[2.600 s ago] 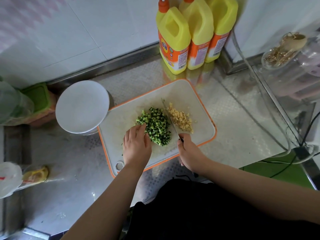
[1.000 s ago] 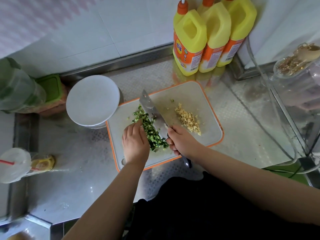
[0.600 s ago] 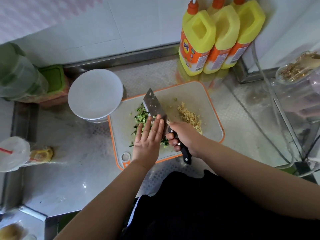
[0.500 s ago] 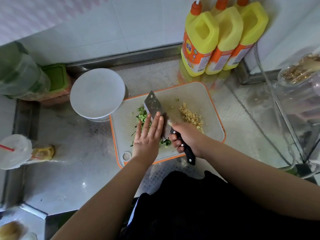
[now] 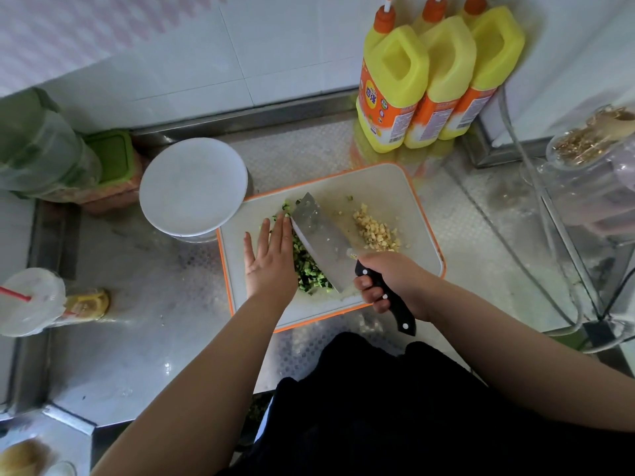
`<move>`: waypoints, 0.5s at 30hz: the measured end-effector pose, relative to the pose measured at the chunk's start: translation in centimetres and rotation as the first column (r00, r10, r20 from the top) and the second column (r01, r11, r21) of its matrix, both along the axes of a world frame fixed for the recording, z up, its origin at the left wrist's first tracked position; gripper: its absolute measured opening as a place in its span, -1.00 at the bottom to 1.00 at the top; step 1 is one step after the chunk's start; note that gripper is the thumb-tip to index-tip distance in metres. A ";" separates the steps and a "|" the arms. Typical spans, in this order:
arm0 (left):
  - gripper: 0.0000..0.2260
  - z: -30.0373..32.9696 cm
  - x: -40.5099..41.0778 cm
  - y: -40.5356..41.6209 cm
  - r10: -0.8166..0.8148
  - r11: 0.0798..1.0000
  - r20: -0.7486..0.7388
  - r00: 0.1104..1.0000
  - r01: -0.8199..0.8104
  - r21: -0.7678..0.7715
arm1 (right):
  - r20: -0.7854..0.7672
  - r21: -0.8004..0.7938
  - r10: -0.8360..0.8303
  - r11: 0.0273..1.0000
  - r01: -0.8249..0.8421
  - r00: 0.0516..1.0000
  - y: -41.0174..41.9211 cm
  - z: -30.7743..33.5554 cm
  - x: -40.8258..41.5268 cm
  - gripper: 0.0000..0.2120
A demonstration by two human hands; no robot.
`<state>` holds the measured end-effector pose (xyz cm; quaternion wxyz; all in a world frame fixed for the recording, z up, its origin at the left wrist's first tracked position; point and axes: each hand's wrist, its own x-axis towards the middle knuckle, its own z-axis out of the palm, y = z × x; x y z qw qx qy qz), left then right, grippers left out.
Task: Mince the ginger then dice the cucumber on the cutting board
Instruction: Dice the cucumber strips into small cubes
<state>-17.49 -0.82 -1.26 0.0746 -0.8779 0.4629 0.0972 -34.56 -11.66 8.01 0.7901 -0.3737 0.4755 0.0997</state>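
Observation:
A white cutting board (image 5: 409,201) with an orange rim lies on the steel counter. On it, diced green cucumber (image 5: 309,266) is heaped in a narrow row between my left hand and the blade. A small pile of minced ginger (image 5: 376,231) lies to the right. My right hand (image 5: 391,280) grips the black handle of a cleaver (image 5: 321,235), whose broad blade is tilted against the right side of the cucumber. My left hand (image 5: 271,259) lies flat with straight fingers against the left side of the heap.
A white round plate (image 5: 192,187) stands just left of the board. Three yellow bottles (image 5: 436,77) stand behind it by the wall. A green-lidded container (image 5: 110,156) and a plastic bag sit far left, a lidded cup with a red straw (image 5: 27,300) at the left edge, a glass jar (image 5: 598,159) on the right.
The cleaver went from upright between the piles to tilted against the cucumber. My left hand passed over the blade and now lies flat on the left side of the heap, which is pressed narrower.

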 end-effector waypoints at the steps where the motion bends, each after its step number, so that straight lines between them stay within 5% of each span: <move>1: -0.33 0.3 0.3 0.0 0.020 1.000 -0.029 0.999 -0.021 -0.020 | 0.001 -0.011 -0.001 1.000 0.001 1.000 -0.1 0.1 -0.5 -0.76; 4: -0.53 0.8 1.2 0.4 0.083 0.976 -0.091 0.992 -0.100 -0.196 | -0.006 -0.089 0.006 0.996 -0.006 1.000 -0.4 0.1 -1.7 -0.76; 8: -0.43 1.2 1.4 1.0 0.132 0.899 -0.173 0.976 -0.191 -0.393 | -0.008 -0.208 0.000 0.978 -0.002 1.000 -0.2 -0.2 -2.4 -0.77; 15: -0.70 0.3 1.1 1.1 0.116 0.877 -0.147 0.982 -0.171 -0.449 | 0.036 -0.334 -0.078 0.939 0.086 0.996 0.0 -0.7 0.5 -0.82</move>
